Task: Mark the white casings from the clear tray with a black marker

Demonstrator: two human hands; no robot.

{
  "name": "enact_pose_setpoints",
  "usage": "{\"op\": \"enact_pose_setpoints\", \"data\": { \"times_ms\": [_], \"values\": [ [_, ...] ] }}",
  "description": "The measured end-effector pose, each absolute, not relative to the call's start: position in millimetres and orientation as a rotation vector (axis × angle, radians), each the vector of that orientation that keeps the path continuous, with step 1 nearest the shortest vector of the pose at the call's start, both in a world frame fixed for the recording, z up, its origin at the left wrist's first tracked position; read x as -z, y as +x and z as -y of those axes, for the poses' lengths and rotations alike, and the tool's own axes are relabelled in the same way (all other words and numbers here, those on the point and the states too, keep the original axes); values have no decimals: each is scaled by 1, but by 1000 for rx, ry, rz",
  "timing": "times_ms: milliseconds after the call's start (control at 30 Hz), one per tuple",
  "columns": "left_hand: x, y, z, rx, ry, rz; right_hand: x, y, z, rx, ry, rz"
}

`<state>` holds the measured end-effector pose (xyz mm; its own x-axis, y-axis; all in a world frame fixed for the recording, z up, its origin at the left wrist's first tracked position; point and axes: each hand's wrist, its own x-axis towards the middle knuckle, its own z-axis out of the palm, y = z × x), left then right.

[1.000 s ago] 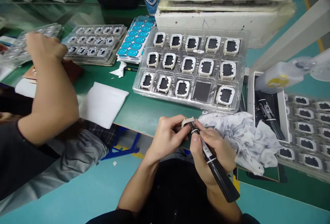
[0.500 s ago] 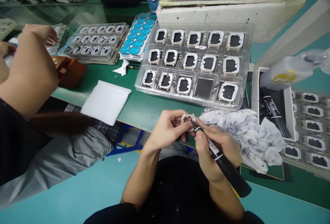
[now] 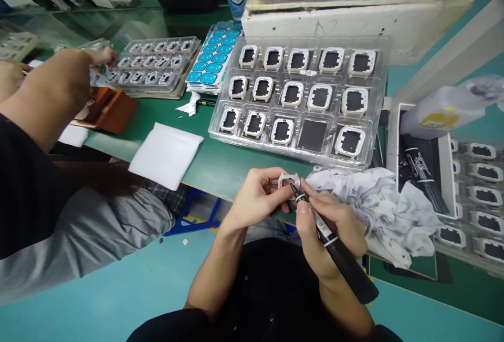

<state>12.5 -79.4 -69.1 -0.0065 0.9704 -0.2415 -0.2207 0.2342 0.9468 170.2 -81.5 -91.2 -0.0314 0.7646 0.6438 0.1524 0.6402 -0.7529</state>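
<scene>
Between the fingers of my left hand (image 3: 258,198) is a small white watch case frame (image 3: 289,178), held over the bench's front edge. My right hand (image 3: 331,226) grips a black marker pen (image 3: 348,268) with a white-printed label. Its tip points up and left and meets the frame's inner edge; whether it touches cannot be made out. Just beyond my hands lies a clear plastic tray (image 3: 252,145) with similar white frames in its pockets. One front-row pocket (image 3: 313,135) holds no frame and shows a dark bottom.
Crumpled white cloth (image 3: 389,205) lies right of my hands, beside a white box (image 3: 449,174) with black markers and a spray bottle (image 3: 444,111). A white foam sheet (image 3: 167,153) overhangs the edge at left. A co-worker's arm (image 3: 59,87) reaches over the bench near another tray (image 3: 157,90).
The co-worker's arm at left has moved forward and right, toward the far tray. My hands hold the frame and marker nearly as before; the view has shifted slightly.
</scene>
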Motion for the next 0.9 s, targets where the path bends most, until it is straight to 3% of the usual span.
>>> {"op": "enact_pose_setpoints", "data": {
  "times_ms": [333,900],
  "values": [
    [74,19,85,-1171,1117,-1447,92,167,79,-507,-788,1602],
    [79,20,88,-1175,1161,-1433,90,168,79,-470,-802,1613]
  ]
}}
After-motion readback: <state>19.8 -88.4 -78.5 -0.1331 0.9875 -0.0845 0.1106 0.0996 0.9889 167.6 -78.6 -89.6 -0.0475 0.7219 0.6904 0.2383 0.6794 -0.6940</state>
